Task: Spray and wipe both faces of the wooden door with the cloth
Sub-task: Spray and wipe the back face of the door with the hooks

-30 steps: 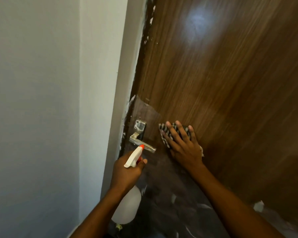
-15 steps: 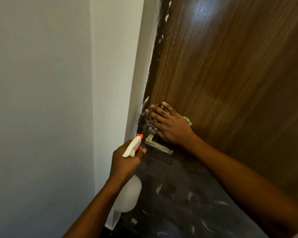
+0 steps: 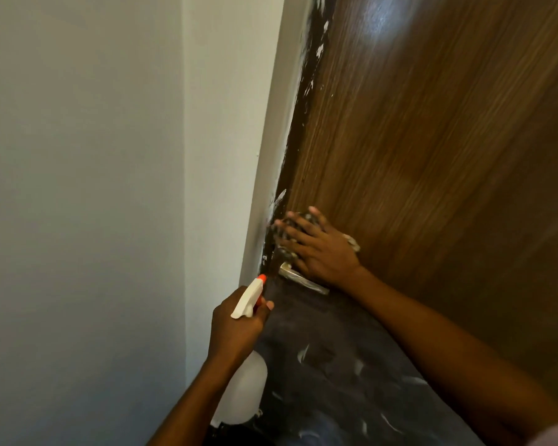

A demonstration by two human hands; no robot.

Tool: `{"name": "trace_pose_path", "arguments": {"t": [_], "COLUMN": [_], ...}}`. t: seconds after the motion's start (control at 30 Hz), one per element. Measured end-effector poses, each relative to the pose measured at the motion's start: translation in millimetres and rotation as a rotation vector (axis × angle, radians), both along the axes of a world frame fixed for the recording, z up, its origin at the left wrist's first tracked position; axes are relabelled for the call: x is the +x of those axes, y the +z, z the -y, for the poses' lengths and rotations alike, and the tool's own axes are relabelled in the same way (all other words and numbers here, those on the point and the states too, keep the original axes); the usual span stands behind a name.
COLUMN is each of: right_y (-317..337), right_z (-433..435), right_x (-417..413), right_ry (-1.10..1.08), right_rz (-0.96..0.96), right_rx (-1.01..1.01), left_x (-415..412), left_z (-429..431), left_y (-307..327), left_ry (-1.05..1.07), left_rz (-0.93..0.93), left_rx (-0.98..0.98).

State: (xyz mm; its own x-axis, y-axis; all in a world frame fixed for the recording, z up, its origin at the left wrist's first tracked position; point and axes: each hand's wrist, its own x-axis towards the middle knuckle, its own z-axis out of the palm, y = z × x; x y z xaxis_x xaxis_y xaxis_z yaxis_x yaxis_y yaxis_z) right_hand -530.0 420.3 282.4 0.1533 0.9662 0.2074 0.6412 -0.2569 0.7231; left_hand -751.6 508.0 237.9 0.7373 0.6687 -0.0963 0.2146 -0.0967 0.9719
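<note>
The brown wooden door fills the right side of the view, its lower part dark and streaked with white marks. My right hand presses a black-and-white patterned cloth flat against the door at its left edge, just above the metal lever handle. Most of the cloth is hidden under the hand. My left hand grips a white spray bottle by the neck, its orange-tipped nozzle pointing up toward the handle.
A white wall and the white door frame stand close on the left. The dark frame edge beside the door shows white paint flecks.
My right hand slid the cloth from right of the handle up and left to the door's edge above the handle. The view shifted slightly. The left hand kept the bottle steady.
</note>
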Motion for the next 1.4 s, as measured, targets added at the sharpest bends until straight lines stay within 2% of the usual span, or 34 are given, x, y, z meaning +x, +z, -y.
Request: {"name": "trace_pose_path", "arguments": {"t": [0.1, 0.17, 0.33, 0.47, 0.53, 0.7, 0.8, 0.97, 1.07, 1.17, 1.4], "right_y": [4, 9, 1, -17, -17, 6, 12, 28, 17, 1, 9], "right_z": [-30, -24, 39, 75, 61, -23, -56, -18, 25, 44, -14], "right_x": [1, 6, 22, 11, 2, -1, -4, 18, 24, 15, 1], "right_ry": [0.045, 0.094, 0.116, 0.048, 0.019, 0.008, 0.000, 0.142, 0.149, 0.090, 0.056], "right_rz": [-0.019, -0.011, -0.004, 0.045, 0.022, -0.011, -0.025, -0.034, -0.006, -0.008, -0.028], "right_rx": [-0.169, -0.210, -0.099, -0.001, 0.025, -0.139, -0.163, -0.052, 0.029, 0.016, -0.060], "left_x": [-7, -9, -7, -11, -13, -9, -2, 11, 8, 0, 1], "left_z": [-3, -8, -25, -29, -31, -31, -32, -38, -32, -22, -24], "left_y": [0, 2, 17, 23, 26, 39, 49, 69, 67, 55, 52], "left_ry": [0.008, -0.001, -0.048, -0.084, -0.091, -0.054, -0.043, -0.018, -0.026, -0.042, -0.045], "left_rz": [0.006, 0.008, -0.008, -0.034, -0.052, -0.049, -0.005, 0.001, 0.006, -0.035, -0.055], "left_rx": [-0.011, 0.021, 0.053, 0.031, 0.019, 0.041, 0.014, 0.107, 0.098, 0.076, 0.075]}}
